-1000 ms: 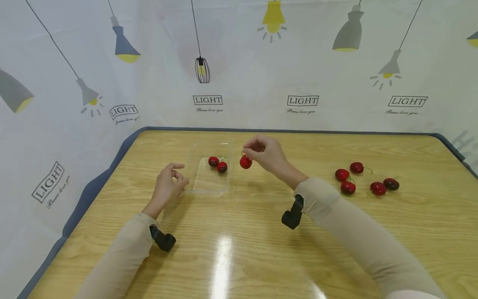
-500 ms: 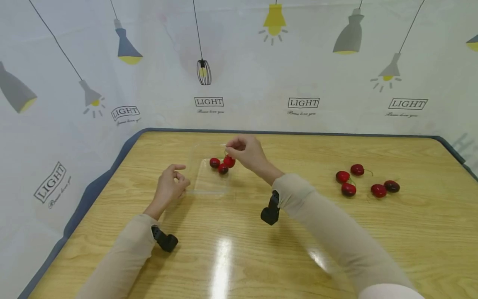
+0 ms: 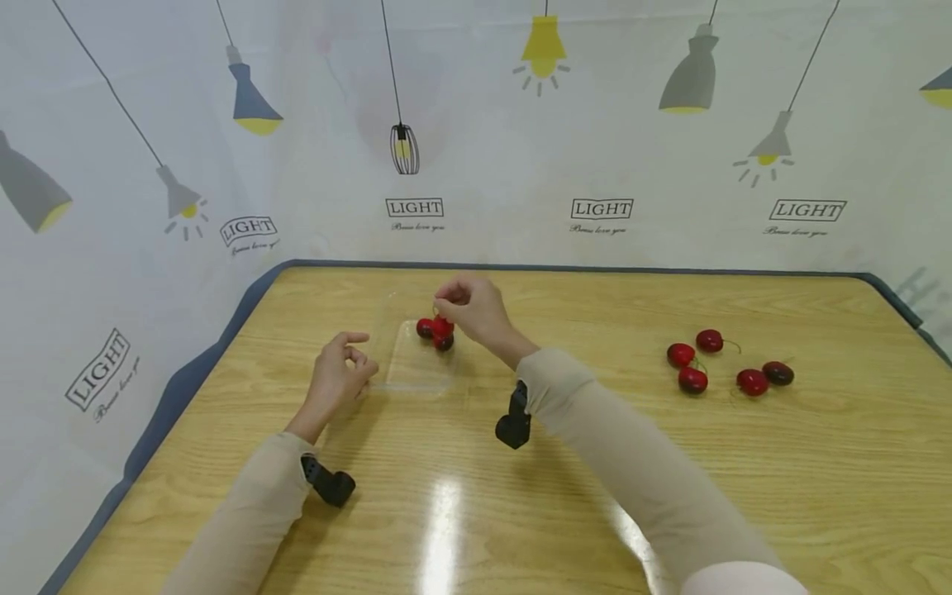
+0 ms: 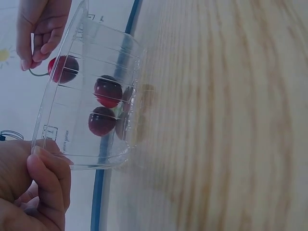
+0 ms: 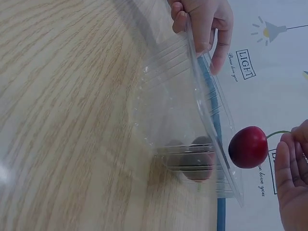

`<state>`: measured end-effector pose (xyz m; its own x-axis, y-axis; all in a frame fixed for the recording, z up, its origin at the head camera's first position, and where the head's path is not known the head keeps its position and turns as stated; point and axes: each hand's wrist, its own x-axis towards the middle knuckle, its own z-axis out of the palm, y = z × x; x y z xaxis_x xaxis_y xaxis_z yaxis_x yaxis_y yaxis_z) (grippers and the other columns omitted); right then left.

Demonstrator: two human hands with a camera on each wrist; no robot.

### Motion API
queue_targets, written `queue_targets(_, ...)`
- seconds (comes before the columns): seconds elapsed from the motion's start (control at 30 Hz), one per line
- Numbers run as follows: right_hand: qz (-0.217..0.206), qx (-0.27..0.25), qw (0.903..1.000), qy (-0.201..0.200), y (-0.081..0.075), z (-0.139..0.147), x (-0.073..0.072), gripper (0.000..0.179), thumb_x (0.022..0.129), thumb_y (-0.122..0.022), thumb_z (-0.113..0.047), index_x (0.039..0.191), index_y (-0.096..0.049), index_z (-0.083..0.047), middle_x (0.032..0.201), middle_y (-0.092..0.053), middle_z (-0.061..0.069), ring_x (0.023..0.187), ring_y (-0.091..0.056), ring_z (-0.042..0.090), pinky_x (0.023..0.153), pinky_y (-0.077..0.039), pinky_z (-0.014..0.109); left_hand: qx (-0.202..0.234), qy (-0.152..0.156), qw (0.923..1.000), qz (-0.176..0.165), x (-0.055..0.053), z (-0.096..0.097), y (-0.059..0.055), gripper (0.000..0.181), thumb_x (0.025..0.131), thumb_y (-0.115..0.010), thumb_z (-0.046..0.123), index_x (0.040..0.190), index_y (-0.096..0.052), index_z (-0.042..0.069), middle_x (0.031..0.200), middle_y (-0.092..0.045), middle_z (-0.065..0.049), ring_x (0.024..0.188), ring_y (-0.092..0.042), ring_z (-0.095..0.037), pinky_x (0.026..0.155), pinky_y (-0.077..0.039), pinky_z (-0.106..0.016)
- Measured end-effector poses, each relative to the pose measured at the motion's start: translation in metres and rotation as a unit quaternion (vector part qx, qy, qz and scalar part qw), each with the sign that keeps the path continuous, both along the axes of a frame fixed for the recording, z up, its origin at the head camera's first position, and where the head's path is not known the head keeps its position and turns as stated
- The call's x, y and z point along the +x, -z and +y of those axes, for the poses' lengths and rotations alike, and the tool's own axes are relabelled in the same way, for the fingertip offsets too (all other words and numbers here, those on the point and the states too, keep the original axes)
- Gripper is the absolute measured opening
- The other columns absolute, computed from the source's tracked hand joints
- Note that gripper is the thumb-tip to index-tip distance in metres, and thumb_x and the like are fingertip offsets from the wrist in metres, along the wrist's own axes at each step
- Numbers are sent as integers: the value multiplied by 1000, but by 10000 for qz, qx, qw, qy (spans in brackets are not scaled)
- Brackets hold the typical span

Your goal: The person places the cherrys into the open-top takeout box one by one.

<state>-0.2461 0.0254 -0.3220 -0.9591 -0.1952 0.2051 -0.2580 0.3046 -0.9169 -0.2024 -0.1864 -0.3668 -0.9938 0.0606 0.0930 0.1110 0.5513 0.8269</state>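
My right hand (image 3: 479,314) pinches a cherry (image 5: 249,147) by its thin green stem, and the fruit hangs below the fingertips. In the left wrist view this cherry is at the rim of a clear plastic container (image 4: 62,108), overlapping its wall. Two dark red cherries, an upper one (image 4: 108,91) and a lower one (image 4: 102,121), lie inside the container on the table. My left hand (image 3: 340,376) grips the container's left rim between thumb and fingers. In the right wrist view the left hand (image 5: 211,24) is at the far end of that rim.
Several cherries with stems lie loose on the wooden table (image 3: 595,479) at the right, among them a bright red one (image 3: 680,355) and a darker one (image 3: 778,373). Behind the table's far edge hangs a white cloth (image 3: 498,165) printed with lamps.
My right hand has moved left with the cherry, from right of the container to over its right part, and slightly lower. The left hand has stayed at the rim.
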Motion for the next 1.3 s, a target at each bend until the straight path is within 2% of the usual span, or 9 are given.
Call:
queue_targets(0.2, -132, 44, 9999, 14, 7, -8, -2, 6, 81, -61, -5, 85, -61, -1, 80, -62, 9, 69, -56, 14, 57, -47, 21, -18, 2, 10000, 62, 0, -1, 0, 43, 79, -52, -3, 120, -42, -9, 68, -48, -8, 37, -41, -9, 37, -35, -22)
queue_targets(0.4, -115, 239, 9996, -8, 12, -13, -5, 7, 82, -60, -7, 86, -61, -2, 83, -61, 8, 72, -56, 15, 58, -46, 20, 57, 7, 10000, -26, 0, 0, 1, 43, 80, -51, -3, 121, -41, -9, 68, -48, -8, 36, -41, -9, 36, -35, -23)
queue_targets(0.67, -189, 237, 9993, 216, 15, -20, -11, 6, 81, -61, -6, 85, -62, -1, 80, -61, 8, 72, -56, 14, 59, -45, 19, 153, -3, 9998, -111, 0, 0, 0, 44, 80, -51, -3, 122, -41, -7, 68, -47, -8, 37, -41, -10, 36, -36, -23)
queue_targets(0.9, -259, 217, 9990, 279, 14, -29, -11, 8, 80, -61, -7, 85, -63, -1, 80, -62, 8, 73, -56, 14, 62, -46, 19, 148, 15, 9998, -107, 1, 1, -1, 44, 80, -51, -1, 123, -41, -7, 67, -47, -8, 37, -41, -11, 36, -36, -23)
queue_targets(1.17, -542, -155, 9978, 346, 16, -38, -8, 8, 81, -60, -10, 85, -63, -4, 78, -61, 6, 66, -56, 13, 55, -45, 21, 144, -52, 9997, -172, 0, 1, -2, 44, 80, -52, -2, 123, -41, -7, 67, -47, -7, 37, -41, -10, 36, -37, -23)
queue_targets(1.3, -632, -281, 9967, 424, 20, -43, -8, 9, 81, -60, -9, 86, -64, -2, 79, -61, 7, 68, -57, 14, 58, -47, 21, 177, -61, 9997, -167, -1, 0, 1, 44, 80, -52, -2, 122, -41, -7, 68, -48, -9, 37, -42, -10, 37, -37, -23)
